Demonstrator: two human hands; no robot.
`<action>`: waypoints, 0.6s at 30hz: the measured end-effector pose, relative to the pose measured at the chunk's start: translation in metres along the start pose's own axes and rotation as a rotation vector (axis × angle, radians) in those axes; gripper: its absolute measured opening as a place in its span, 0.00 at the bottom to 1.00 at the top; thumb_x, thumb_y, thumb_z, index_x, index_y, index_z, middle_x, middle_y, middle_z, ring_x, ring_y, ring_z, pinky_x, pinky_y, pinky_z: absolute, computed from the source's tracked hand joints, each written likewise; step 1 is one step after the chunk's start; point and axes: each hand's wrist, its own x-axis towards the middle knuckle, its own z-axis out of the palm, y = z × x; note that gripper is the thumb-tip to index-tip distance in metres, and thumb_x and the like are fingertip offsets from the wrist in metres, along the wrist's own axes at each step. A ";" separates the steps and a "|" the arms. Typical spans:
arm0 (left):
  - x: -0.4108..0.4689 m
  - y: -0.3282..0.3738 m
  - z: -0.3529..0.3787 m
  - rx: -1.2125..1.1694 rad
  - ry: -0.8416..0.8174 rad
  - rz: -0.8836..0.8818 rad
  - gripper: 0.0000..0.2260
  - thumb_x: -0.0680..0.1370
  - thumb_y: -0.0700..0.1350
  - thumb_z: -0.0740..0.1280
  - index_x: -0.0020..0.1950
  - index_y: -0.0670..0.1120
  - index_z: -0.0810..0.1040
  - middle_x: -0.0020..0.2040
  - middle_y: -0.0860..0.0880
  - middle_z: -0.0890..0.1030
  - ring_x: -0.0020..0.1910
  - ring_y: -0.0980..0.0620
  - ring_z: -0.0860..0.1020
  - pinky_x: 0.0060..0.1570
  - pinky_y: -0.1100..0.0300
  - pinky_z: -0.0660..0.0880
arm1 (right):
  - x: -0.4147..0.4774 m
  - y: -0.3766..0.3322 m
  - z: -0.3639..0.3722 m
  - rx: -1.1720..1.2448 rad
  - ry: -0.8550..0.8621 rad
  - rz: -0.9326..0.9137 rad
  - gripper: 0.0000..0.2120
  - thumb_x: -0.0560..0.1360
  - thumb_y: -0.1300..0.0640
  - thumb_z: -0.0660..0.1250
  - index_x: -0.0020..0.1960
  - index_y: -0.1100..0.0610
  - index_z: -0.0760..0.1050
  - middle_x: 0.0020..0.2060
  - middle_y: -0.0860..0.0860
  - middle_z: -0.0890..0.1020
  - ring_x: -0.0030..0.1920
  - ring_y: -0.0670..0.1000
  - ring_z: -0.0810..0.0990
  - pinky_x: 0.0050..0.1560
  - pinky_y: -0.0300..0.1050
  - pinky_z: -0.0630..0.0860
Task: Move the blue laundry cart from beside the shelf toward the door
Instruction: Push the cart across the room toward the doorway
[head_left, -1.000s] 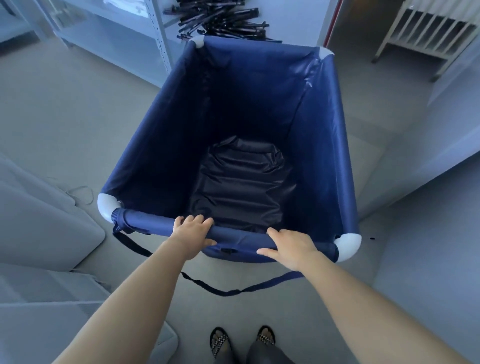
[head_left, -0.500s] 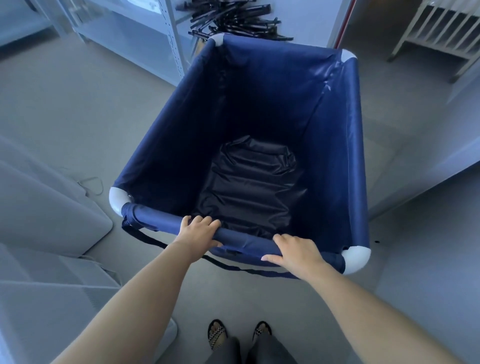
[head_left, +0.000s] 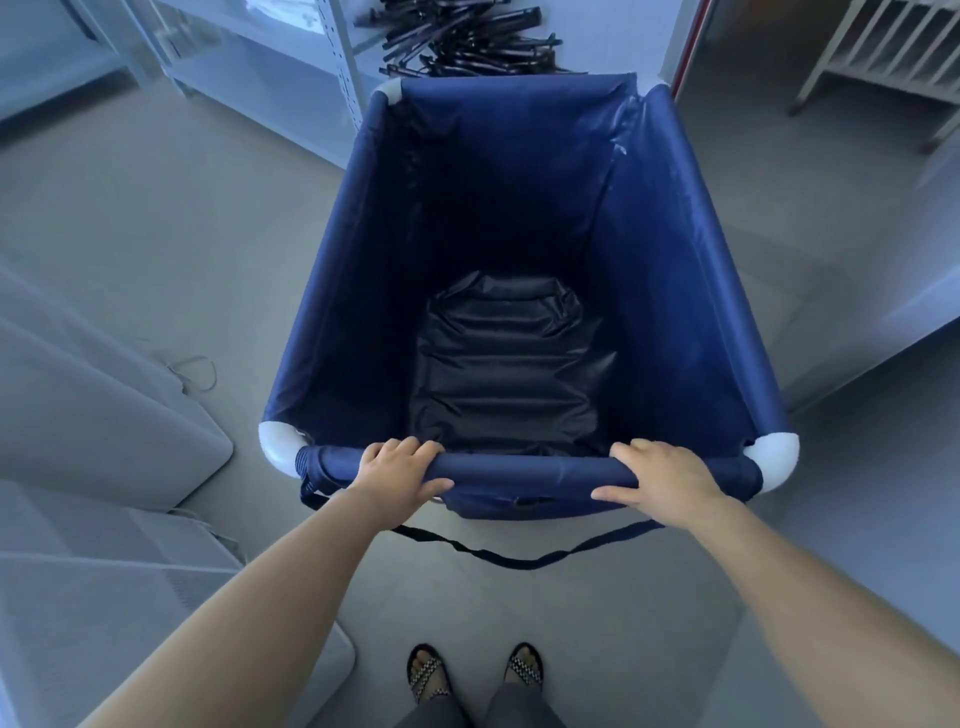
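The blue laundry cart (head_left: 691, 270) fills the middle of the head view, a deep navy fabric bin with white corner caps and a dark crumpled bottom. My left hand (head_left: 397, 470) grips the near top rail left of centre. My right hand (head_left: 662, 475) grips the same rail further right. A dark strap (head_left: 519, 561) hangs in a loop below the near rail. The white metal shelf (head_left: 337, 67) stands just beyond the cart's far left corner. A door edge with a red strip (head_left: 688, 57) shows past the far right corner.
A pile of black hangers (head_left: 467, 41) lies on the floor behind the cart. A white slatted crib (head_left: 883, 57) stands at the back right. Pale cushions and a white unit (head_left: 104, 467) crowd my left. A wall panel (head_left: 883, 322) runs along the right. My sandalled feet (head_left: 475, 670) stand below.
The cart has swung round so its near rail now lies level across the view. Both hands stayed on the rail, now spread wider apart.
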 end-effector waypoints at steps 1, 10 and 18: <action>-0.001 0.002 0.002 0.009 -0.002 -0.009 0.22 0.79 0.61 0.53 0.70 0.53 0.62 0.63 0.50 0.72 0.62 0.47 0.69 0.66 0.52 0.61 | -0.001 -0.002 0.003 -0.013 0.027 0.012 0.25 0.68 0.26 0.55 0.42 0.48 0.63 0.36 0.45 0.71 0.38 0.49 0.71 0.38 0.44 0.65; -0.022 0.007 0.008 0.066 -0.110 0.016 0.21 0.79 0.61 0.52 0.70 0.55 0.60 0.64 0.51 0.71 0.63 0.47 0.69 0.65 0.52 0.63 | -0.028 -0.017 0.016 -0.077 -0.042 0.089 0.27 0.67 0.25 0.51 0.45 0.48 0.64 0.38 0.46 0.71 0.39 0.50 0.71 0.42 0.46 0.65; -0.052 -0.010 0.025 0.055 -0.109 0.118 0.21 0.79 0.62 0.52 0.69 0.55 0.62 0.63 0.51 0.72 0.62 0.48 0.69 0.63 0.52 0.62 | -0.070 -0.054 0.030 -0.050 -0.119 0.197 0.29 0.68 0.26 0.53 0.54 0.48 0.67 0.41 0.46 0.71 0.42 0.49 0.71 0.44 0.45 0.64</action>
